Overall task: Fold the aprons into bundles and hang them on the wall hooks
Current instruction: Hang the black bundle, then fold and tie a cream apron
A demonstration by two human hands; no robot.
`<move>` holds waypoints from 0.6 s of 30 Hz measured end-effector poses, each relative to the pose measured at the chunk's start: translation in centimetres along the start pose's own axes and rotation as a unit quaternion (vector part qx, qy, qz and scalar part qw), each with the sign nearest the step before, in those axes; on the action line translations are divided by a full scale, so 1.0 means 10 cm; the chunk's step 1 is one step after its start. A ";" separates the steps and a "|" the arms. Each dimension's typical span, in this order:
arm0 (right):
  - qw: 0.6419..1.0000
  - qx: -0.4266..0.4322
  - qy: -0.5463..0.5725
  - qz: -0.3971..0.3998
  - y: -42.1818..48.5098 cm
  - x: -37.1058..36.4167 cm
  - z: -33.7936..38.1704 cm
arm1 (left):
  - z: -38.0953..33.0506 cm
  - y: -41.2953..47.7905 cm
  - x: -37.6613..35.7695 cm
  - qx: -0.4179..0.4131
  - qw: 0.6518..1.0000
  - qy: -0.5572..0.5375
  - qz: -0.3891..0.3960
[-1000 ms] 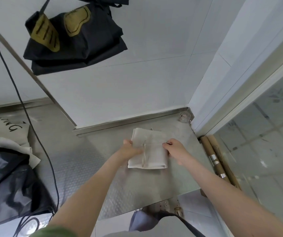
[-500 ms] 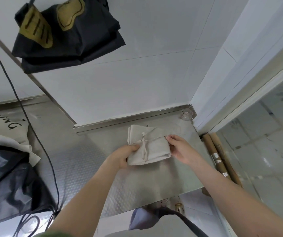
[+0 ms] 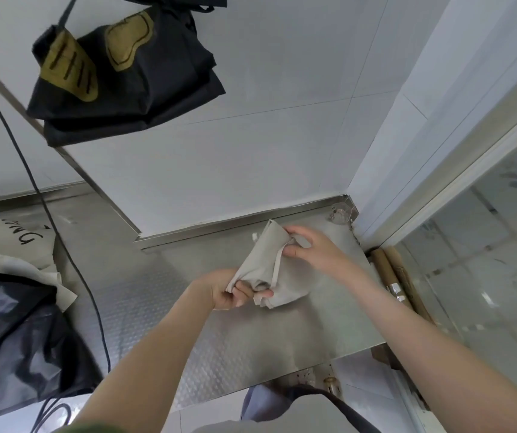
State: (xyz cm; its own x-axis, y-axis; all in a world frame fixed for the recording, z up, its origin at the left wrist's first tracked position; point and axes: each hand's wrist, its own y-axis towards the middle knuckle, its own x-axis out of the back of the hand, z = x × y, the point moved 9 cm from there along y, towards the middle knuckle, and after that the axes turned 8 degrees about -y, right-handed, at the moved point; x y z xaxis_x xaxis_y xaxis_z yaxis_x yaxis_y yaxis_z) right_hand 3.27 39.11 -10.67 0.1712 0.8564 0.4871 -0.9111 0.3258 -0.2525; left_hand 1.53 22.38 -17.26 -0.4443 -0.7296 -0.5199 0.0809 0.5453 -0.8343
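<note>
While held tilted over the counter [image 3: 251, 345], folded beige apron bundle [image 3: 263, 267] mid-frame, left hand [image 3: 227, 290] curled round its lower end at 7 o'clock, right hand [image 3: 310, 248] pinching its upper end at 1 o'clock, folded black apron [image 3: 132, 73] hanging on the wall [image 3: 251, 135] at 11 o'clock.

A single wide-angle view from the person's head looks forward and down, close over the left hand [image 3: 226, 290] and right hand [image 3: 312, 249], onto the surface [image 3: 266, 348], facing the wall [image 3: 251, 157] behind it.
</note>
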 end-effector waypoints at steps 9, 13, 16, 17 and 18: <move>0.995 -0.083 0.056 0.006 0.01 -0.04 -0.19 | -0.42 -0.23 -0.13 -0.173 0.944 0.279 -0.045; 0.990 -0.088 0.111 -0.006 0.04 -0.06 -0.18 | -0.66 -0.31 -0.26 -0.274 0.840 0.446 -0.144; 0.993 -0.069 0.083 -0.051 0.03 0.06 -0.17 | -0.68 -0.29 -0.21 -0.287 0.843 0.430 -0.150; 0.995 -0.053 0.058 -0.060 0.03 0.09 -0.16 | -0.63 -0.26 -0.18 -0.278 0.881 0.365 -0.118; 0.997 -0.039 0.029 -0.060 0.03 0.12 -0.15 | -0.58 -0.24 -0.16 -0.266 0.914 0.293 -0.087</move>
State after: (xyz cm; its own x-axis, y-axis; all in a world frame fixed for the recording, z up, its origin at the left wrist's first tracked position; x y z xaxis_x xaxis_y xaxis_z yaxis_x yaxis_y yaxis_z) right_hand 3.77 40.81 -11.42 0.3001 0.8303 0.4696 -0.8514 0.4552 -0.2608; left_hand -3.15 24.62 -13.38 -0.8229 -0.5637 -0.0708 -0.4131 0.6793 -0.6065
